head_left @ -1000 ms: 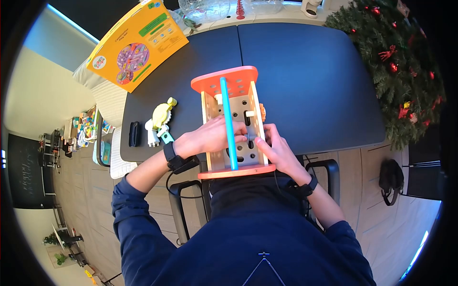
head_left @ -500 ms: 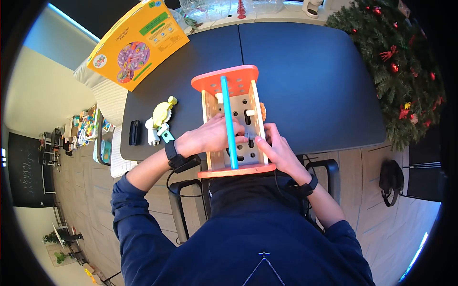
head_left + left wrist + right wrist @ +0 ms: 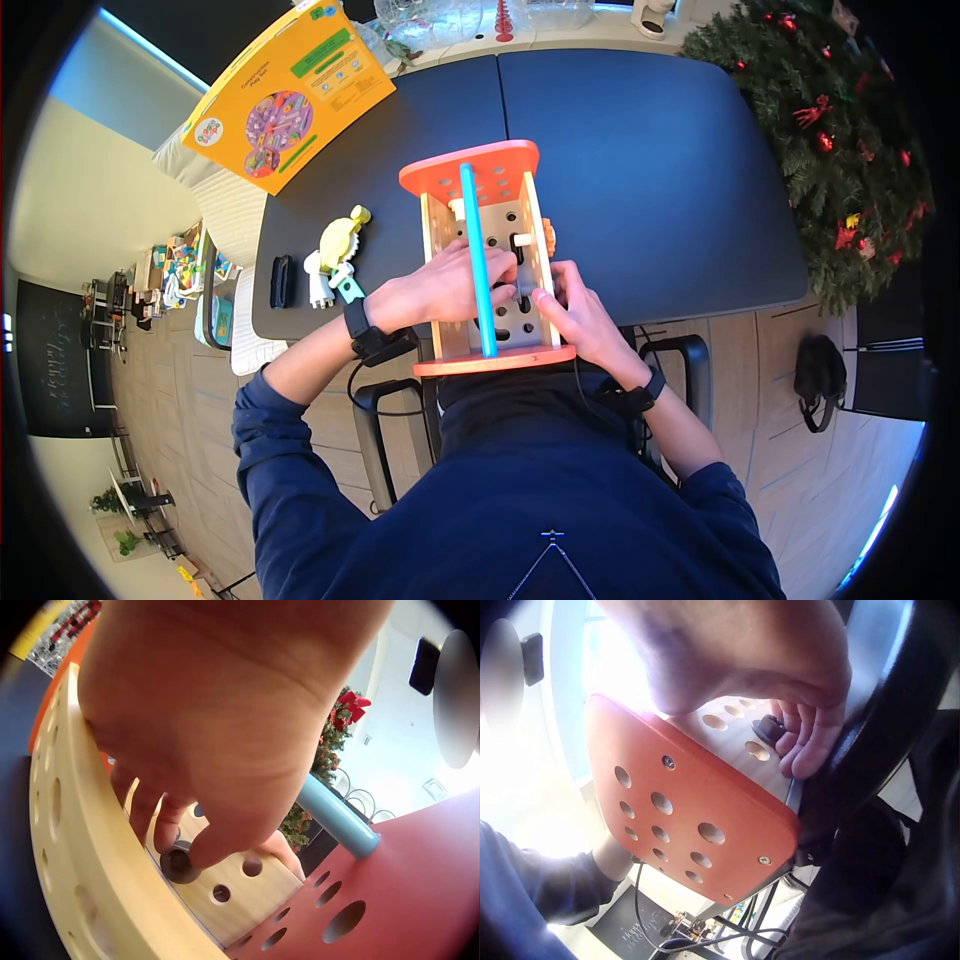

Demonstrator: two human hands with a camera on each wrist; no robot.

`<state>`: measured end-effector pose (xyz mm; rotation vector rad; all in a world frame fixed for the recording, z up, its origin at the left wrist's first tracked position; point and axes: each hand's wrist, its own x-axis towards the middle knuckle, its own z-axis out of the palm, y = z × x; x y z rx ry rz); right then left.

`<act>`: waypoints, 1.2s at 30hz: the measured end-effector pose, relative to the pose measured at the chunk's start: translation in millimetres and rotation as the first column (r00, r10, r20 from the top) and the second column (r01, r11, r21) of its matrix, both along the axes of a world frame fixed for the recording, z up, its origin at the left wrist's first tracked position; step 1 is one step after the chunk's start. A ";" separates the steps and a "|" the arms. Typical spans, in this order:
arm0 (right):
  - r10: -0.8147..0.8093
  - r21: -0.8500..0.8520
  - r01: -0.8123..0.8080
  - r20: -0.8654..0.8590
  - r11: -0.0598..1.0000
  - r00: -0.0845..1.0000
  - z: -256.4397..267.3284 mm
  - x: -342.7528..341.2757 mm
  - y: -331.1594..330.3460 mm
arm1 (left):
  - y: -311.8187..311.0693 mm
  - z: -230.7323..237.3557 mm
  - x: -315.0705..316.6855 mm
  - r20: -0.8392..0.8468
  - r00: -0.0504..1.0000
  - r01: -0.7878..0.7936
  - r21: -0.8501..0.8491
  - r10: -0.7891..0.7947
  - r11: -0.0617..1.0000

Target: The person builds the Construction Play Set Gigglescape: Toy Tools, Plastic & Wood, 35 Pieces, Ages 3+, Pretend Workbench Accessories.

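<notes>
Blue cylindrical rod (image 3: 478, 260) crosses above left grip (image 3: 455, 282), pinching grey ring (image 3: 174, 877); right grip (image 3: 590, 322) holds black knob (image 3: 771, 729); green tree (image 3: 815, 175) beyond black tabletop's (image 3: 660, 170) right edge.

From the head we look forward and down, farthest off, over the desk (image 3: 650, 190) and toolbox (image 3: 520, 155). From the left wrist we look very close under the left hand (image 3: 202, 742), across the toolbox toward the tree (image 3: 815, 170) — shared with the head view. From the right wrist, also close, we face the opposite way past the right hand (image 3: 772, 656) and red end (image 3: 686, 802) toward the blackboard (image 3: 630, 922). Both wrist views share one holed side (image 3: 244, 898) — left from inside, right from outside.
</notes>
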<state>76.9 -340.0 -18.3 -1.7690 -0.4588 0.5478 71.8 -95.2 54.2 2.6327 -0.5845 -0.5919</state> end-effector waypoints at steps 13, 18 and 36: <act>-0.005 0.002 0.005 0.013 1.000 1.000 -2.6 0.7 0.5 | 7.4 -10.3 -2.2 0.116 0.988 0.102 -0.032 -0.098 0.994; -0.007 0.009 0.007 -0.003 1.000 1.000 0.3 -1.0 0.1 | 1.2 4.1 1.5 -0.041 0.999 -0.020 -0.049 0.018 0.999; -0.014 0.018 0.014 0.007 1.000 1.000 -3.7 -1.0 0.5 | 2.3 -13.3 -1.2 0.103 0.993 0.073 -0.066 -0.066 0.995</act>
